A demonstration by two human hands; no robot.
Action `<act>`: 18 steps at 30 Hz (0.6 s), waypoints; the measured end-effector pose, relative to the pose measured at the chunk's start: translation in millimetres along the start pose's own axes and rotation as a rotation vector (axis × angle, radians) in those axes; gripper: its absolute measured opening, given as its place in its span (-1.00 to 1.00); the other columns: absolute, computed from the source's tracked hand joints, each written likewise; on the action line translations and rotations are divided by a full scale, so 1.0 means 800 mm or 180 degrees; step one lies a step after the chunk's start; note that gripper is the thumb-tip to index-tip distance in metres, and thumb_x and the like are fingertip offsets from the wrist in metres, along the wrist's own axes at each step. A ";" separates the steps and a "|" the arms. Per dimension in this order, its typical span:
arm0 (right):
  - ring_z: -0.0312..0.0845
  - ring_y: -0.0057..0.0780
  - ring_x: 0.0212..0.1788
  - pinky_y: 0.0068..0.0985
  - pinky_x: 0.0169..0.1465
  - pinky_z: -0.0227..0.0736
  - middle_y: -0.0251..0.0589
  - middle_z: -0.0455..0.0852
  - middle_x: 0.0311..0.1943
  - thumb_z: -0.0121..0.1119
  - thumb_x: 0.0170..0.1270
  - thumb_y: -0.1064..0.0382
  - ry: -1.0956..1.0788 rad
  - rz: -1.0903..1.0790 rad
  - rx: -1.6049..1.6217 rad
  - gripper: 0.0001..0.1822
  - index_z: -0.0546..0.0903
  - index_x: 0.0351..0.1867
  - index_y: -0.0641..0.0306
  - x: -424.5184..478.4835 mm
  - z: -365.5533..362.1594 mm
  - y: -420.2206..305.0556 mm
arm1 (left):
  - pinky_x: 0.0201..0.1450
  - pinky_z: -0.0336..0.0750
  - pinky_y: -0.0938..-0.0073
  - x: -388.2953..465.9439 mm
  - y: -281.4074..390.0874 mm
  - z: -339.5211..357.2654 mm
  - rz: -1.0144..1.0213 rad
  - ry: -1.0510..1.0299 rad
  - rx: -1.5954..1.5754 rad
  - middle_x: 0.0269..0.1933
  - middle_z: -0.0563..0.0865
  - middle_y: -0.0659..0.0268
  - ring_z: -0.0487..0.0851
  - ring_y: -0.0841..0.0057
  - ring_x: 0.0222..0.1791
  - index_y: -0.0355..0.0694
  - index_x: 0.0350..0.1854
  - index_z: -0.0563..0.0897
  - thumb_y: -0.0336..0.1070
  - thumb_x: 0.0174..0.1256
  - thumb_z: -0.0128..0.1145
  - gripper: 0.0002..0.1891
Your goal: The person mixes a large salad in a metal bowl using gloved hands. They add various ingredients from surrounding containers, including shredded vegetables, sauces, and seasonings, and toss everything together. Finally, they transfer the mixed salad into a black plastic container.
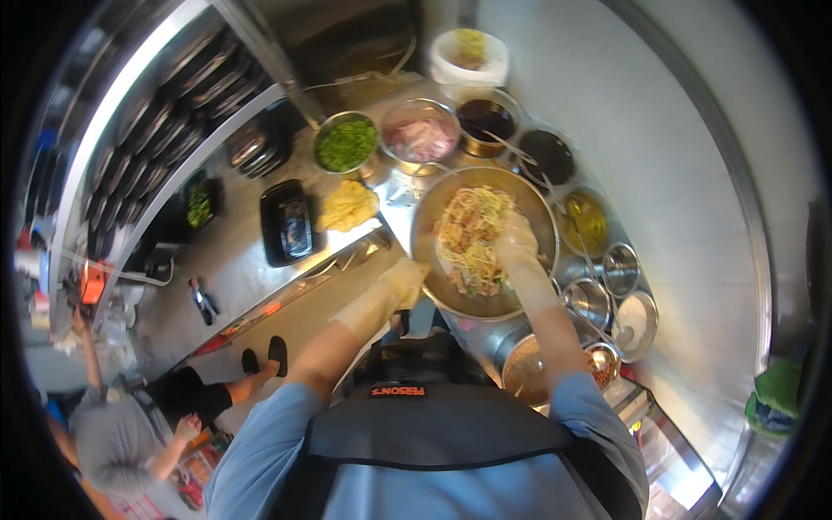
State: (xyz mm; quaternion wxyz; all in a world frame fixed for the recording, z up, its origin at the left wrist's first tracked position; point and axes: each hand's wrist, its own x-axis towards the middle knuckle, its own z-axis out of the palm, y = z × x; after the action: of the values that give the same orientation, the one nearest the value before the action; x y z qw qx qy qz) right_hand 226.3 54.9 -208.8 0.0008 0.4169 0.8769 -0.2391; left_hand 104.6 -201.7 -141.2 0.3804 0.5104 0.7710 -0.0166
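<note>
A wide steel mixing bowl [426, 218] stands in front of me with a mix of shredded vegetables and noodle-like strands [478, 234] in it. My left hand [406, 281], in a pale translucent glove, grips the bowl's near left rim. Inside the bowl, my gloved right hand [518, 240] presses against the right side of the mix. Its fingers are blurred and partly buried, so their closure is unclear. Left of the bowl lies a mound of yellow food [349, 206] at the counter edge, beside a black plastic tray [286, 224].
Behind the bowl stand pots of chopped greens [346, 143], pinkish sliced food [422, 138] and dark sauce [487, 120]. Yellow oil [584, 222] and a white powder bowl [635, 328] line the right. Stacked black containers [156, 123] fill the left shelf. A person [123, 435] is at lower left.
</note>
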 end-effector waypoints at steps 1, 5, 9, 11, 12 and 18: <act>0.78 0.13 0.02 -0.11 0.16 0.64 0.14 0.83 -0.01 0.18 0.41 0.30 0.0076 -0.0200 0.0437 -0.71 0.72 0.09 0.26 -0.007 -0.011 -0.008 | 0.19 0.69 0.15 0.003 -0.007 0.009 0.0061 -0.0011 0.0040 -0.03 0.83 -0.07 0.79 -0.04 0.10 -0.25 -0.02 0.74 -0.45 -0.07 0.41 -0.56; 0.75 -0.20 0.04 -0.35 0.16 0.56 0.00 0.84 -0.01 0.16 0.35 0.42 -0.0095 0.0111 0.1243 -0.68 0.71 0.11 0.31 -0.019 -0.028 -0.015 | 0.25 0.68 0.16 -0.027 0.035 -0.024 -0.0416 -0.0290 0.0262 0.08 0.85 0.18 0.76 0.06 0.21 0.00 0.33 0.66 -0.42 -0.54 0.75 0.04; 0.73 -0.27 -0.03 -0.39 0.12 0.54 -0.08 0.82 -0.06 0.08 0.30 0.52 -0.0275 -0.0151 0.2130 -0.67 0.70 0.05 0.31 -0.033 -0.027 -0.035 | 0.22 0.70 0.25 -0.083 0.030 -0.031 -0.1073 -0.0057 -0.1126 0.08 0.85 0.28 0.77 0.18 0.19 0.07 0.34 0.70 -0.50 -0.14 0.49 -0.20; 0.71 -0.31 -0.01 -0.43 0.11 0.54 -0.12 0.80 -0.05 0.04 0.28 0.56 -0.0513 -0.0208 0.2529 -0.64 0.68 0.05 0.30 -0.057 -0.062 -0.083 | 0.20 0.70 0.28 -0.114 0.017 -0.025 -0.1180 0.0070 -0.1402 0.06 0.85 0.30 0.78 0.22 0.16 0.09 0.35 0.70 -0.52 -0.05 0.38 -0.25; 0.70 -0.37 0.00 -0.47 0.11 0.53 -0.16 0.78 -0.04 0.03 0.26 0.59 -0.0658 -0.0235 0.2638 -0.62 0.68 0.06 0.29 -0.067 -0.080 -0.106 | 0.19 0.70 0.29 -0.138 0.013 -0.027 -0.1094 0.0159 -0.1141 0.04 0.85 0.30 0.79 0.23 0.14 0.10 0.35 0.70 -0.52 -0.03 0.32 -0.26; 0.70 -0.32 -0.01 -0.37 0.11 0.59 -0.16 0.77 -0.03 0.19 0.36 0.27 -0.0920 -0.0762 0.2459 -0.48 0.51 0.34 0.32 -0.116 -0.077 -0.235 | 0.11 0.68 0.28 -0.267 -0.057 -0.019 -0.1168 0.0827 -0.0817 -0.07 0.85 0.18 0.81 0.13 0.04 0.04 0.22 0.74 -0.59 -0.28 0.30 -0.22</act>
State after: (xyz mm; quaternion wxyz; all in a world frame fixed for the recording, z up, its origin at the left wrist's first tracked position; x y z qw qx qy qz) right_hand 161.4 -87.9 -57.3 -0.0603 0.2440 0.7561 -0.6043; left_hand 100.1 -382.5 -18.1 0.3305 0.3074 0.8889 0.0784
